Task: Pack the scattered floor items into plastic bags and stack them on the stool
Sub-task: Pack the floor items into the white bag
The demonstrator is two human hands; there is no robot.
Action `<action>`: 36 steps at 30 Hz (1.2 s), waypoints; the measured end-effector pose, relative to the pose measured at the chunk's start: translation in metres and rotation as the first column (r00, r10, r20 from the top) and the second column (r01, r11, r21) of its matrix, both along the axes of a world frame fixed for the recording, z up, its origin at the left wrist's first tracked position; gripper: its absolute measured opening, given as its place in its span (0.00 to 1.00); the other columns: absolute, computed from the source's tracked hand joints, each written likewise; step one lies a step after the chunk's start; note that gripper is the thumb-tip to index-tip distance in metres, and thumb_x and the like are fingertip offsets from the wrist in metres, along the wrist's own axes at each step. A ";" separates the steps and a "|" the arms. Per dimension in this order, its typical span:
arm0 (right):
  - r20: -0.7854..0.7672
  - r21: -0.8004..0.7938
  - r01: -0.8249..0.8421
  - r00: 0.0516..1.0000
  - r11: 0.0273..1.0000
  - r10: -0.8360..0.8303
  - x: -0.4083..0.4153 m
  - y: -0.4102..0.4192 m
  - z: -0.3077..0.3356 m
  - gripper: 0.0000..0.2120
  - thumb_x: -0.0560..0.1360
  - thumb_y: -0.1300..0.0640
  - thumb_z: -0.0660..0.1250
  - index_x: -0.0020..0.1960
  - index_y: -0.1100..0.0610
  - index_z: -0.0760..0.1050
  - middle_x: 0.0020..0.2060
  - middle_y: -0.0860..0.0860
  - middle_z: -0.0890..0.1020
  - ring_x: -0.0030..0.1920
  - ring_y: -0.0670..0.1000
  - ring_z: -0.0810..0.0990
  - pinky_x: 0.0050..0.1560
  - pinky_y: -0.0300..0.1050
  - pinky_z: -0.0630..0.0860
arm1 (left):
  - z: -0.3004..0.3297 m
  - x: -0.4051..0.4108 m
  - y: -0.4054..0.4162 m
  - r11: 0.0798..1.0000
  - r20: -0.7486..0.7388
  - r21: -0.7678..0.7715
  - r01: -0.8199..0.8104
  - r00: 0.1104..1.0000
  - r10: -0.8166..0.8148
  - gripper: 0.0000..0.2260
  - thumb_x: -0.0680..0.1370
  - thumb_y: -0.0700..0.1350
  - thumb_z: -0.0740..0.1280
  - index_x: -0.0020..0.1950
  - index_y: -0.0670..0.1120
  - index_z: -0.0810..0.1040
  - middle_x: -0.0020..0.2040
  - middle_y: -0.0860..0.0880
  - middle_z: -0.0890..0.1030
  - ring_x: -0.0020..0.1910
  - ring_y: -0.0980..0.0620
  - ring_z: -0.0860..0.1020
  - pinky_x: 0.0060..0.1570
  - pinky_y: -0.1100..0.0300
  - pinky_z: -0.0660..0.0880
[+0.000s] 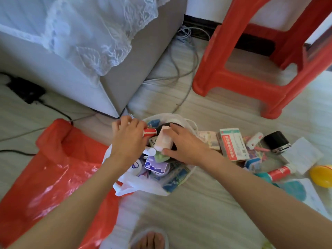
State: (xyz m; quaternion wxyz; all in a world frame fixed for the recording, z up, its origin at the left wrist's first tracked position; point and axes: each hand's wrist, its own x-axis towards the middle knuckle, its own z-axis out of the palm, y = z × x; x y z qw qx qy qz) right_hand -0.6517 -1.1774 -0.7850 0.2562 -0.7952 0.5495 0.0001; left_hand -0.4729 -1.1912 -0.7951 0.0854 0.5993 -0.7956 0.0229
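In the head view, the step in hand is the filling of the white thin plastic bag (pixel 143 184), which lies open on the pale wooden floor (pixel 197 212) and already holds many small packets. The left hand (pixel 128 139) is at the far-left rim of the bag; its fingers (pixel 122 123) are curled, and a small red tube with a white band (pixel 150 132) sticks out just beside them, so it seems to grip this tube, though the hand hides the contact. The right hand (pixel 185 142) rests over the bag mouth, and its fingers hold a pale pink rectangular packet (pixel 164 140) between thumb and forefinger, half open around it.

To the right of the right fingers, more items are scattered on the floor: a red and white cardboard box (pixel 232 143), a black round jar (pixel 276 141), a red and white tube (pixel 280 172) and a yellow round plastic toy (pixel 321 176). To the left of the left fingers lies a flat red plastic bag (pixel 59 175). The red plastic stool (pixel 251 69) stands well beyond both hands.

I judge the next move as letting both things go inside the bag, then reaching right for the box.
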 end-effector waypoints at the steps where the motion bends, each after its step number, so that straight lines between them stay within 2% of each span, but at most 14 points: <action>1: 0.007 0.025 -0.006 1.000 1.000 0.005 0.000 0.002 -0.005 0.33 0.74 0.46 0.64 0.74 0.55 0.56 0.74 0.57 0.57 0.74 0.54 0.56 0.71 0.45 0.56 | -0.003 0.001 -0.004 0.999 -0.020 0.053 0.007 1.000 -0.006 0.11 0.69 0.49 0.65 0.42 0.42 0.80 0.41 0.44 0.81 0.49 0.39 0.75 0.48 0.49 0.64; 3: 0.019 0.047 0.019 1.000 0.999 -0.020 -0.001 0.007 -0.011 0.33 0.75 0.45 0.63 0.75 0.52 0.54 0.76 0.54 0.51 0.75 0.51 0.53 0.71 0.43 0.56 | -0.006 0.004 -0.011 0.976 -0.150 0.219 -0.010 0.988 0.043 0.10 0.75 0.47 0.65 0.47 0.41 0.81 0.47 0.41 0.79 0.52 0.40 0.74 0.50 0.48 0.70; 5: 0.037 0.055 0.063 0.997 0.996 -0.065 0.000 0.010 -0.014 0.32 0.76 0.43 0.61 0.75 0.49 0.53 0.76 0.52 0.50 0.75 0.52 0.54 0.70 0.44 0.58 | -0.008 0.007 -0.015 0.933 -0.255 0.357 -0.033 0.958 0.131 0.10 0.77 0.46 0.64 0.51 0.40 0.80 0.49 0.39 0.77 0.48 0.40 0.76 0.48 0.52 0.71; 8: 0.079 0.071 0.104 0.991 0.992 -0.110 0.004 0.012 -0.012 0.30 0.76 0.43 0.60 0.74 0.49 0.56 0.76 0.52 0.52 0.74 0.53 0.55 0.70 0.46 0.60 | -0.008 0.008 -0.019 0.940 -0.347 0.328 -0.089 0.915 0.207 0.13 0.76 0.42 0.65 0.59 0.41 0.75 0.54 0.38 0.73 0.49 0.38 0.76 0.51 0.50 0.72; 10: 0.111 0.062 0.128 0.985 0.990 -0.134 0.008 0.010 -0.009 0.29 0.75 0.44 0.63 0.72 0.52 0.60 0.74 0.54 0.55 0.72 0.54 0.58 0.68 0.45 0.61 | -0.007 0.009 -0.025 0.909 -0.296 0.395 -0.131 0.919 0.261 0.18 0.75 0.42 0.67 0.64 0.42 0.72 0.59 0.38 0.72 0.53 0.38 0.75 0.55 0.47 0.72; 12: 0.146 0.024 0.166 0.975 0.986 -0.168 0.014 0.009 -0.007 0.28 0.74 0.46 0.66 0.69 0.57 0.65 0.71 0.54 0.62 0.68 0.55 0.65 0.64 0.45 0.64 | -0.003 0.010 -0.034 0.892 -0.195 0.423 -0.160 0.945 0.262 0.12 0.75 0.42 0.66 0.58 0.41 0.77 0.55 0.37 0.77 0.53 0.38 0.76 0.53 0.48 0.73; 15: 0.202 0.010 0.208 0.957 0.978 -0.206 0.025 0.005 -0.006 0.28 0.73 0.46 0.67 0.68 0.59 0.66 0.70 0.55 0.65 0.68 0.55 0.66 0.64 0.45 0.64 | 0.016 0.010 -0.047 0.945 -0.257 0.295 -0.139 0.941 0.218 0.08 0.76 0.41 0.64 0.47 0.40 0.82 0.46 0.39 0.82 0.47 0.38 0.78 0.49 0.50 0.73; 17: 0.211 0.076 0.157 0.963 0.985 -0.170 0.029 0.004 -0.009 0.31 0.75 0.45 0.63 0.72 0.57 0.60 0.75 0.54 0.56 0.74 0.53 0.57 0.71 0.46 0.57 | 0.026 0.008 -0.054 0.972 -0.336 0.202 -0.121 0.923 0.185 0.07 0.76 0.40 0.64 0.46 0.41 0.82 0.45 0.40 0.83 0.46 0.38 0.78 0.49 0.51 0.72; 20: 0.117 0.049 0.071 0.990 0.996 -0.076 0.023 0.009 -0.015 0.32 0.78 0.45 0.57 0.76 0.54 0.49 0.77 0.51 0.47 0.76 0.49 0.45 0.74 0.48 0.44 | 0.029 0.003 -0.058 0.980 -0.349 0.179 -0.084 0.926 0.143 0.07 0.76 0.39 0.63 0.47 0.40 0.81 0.47 0.40 0.82 0.47 0.39 0.78 0.49 0.50 0.72; 23: -0.002 -0.042 0.092 0.996 0.995 -0.093 0.006 0.013 -0.017 0.30 0.79 0.44 0.53 0.76 0.52 0.46 0.77 0.50 0.48 0.76 0.49 0.44 0.74 0.51 0.39 | 0.024 0.000 -0.053 0.984 -0.358 0.161 -0.076 0.925 0.130 0.06 0.76 0.40 0.63 0.48 0.41 0.79 0.48 0.40 0.80 0.47 0.38 0.77 0.48 0.49 0.72; 26: -0.087 -0.059 0.086 0.992 0.995 -0.091 -0.019 0.022 -0.019 0.30 0.79 0.42 0.51 0.76 0.50 0.46 0.77 0.50 0.47 0.76 0.49 0.43 0.75 0.52 0.39 | 0.022 -0.003 -0.045 0.986 -0.343 0.161 -0.050 0.934 0.103 0.06 0.76 0.40 0.63 0.49 0.40 0.78 0.49 0.39 0.78 0.47 0.38 0.77 0.48 0.48 0.72; 29: -0.132 -0.020 0.121 0.984 0.992 -0.123 -0.048 0.039 -0.022 0.29 0.79 0.42 0.51 0.76 0.49 0.46 0.77 0.49 0.48 0.76 0.49 0.44 0.74 0.51 0.39 | 0.020 -0.012 -0.036 0.989 -0.304 0.135 0.066 0.952 -0.022 0.07 0.75 0.38 0.65 0.51 0.40 0.80 0.51 0.39 0.76 0.49 0.37 0.76 0.50 0.44 0.73; 32: -0.143 -0.015 0.228 0.963 0.974 -0.228 -0.079 0.058 -0.018 0.29 0.79 0.42 0.52 0.76 0.49 0.49 0.76 0.50 0.52 0.76 0.51 0.49 0.75 0.51 0.44 | 0.024 -0.042 -0.020 0.976 -0.281 0.122 0.183 0.949 -0.142 0.12 0.74 0.42 0.63 0.54 0.41 0.79 0.55 0.37 0.76 0.52 0.35 0.75 0.50 0.41 0.74; 36: -0.204 -0.053 0.373 0.904 0.926 -0.376 -0.128 0.088 -0.018 0.28 0.79 0.46 0.55 0.75 0.52 0.51 0.75 0.52 0.57 0.74 0.52 0.55 0.73 0.49 0.51 | 0.023 -0.103 0.022 0.901 -0.231 0.122 0.416 0.895 -0.382 0.17 0.72 0.46 0.57 0.56 0.42 0.77 0.58 0.39 0.77 0.56 0.38 0.76 0.50 0.45 0.76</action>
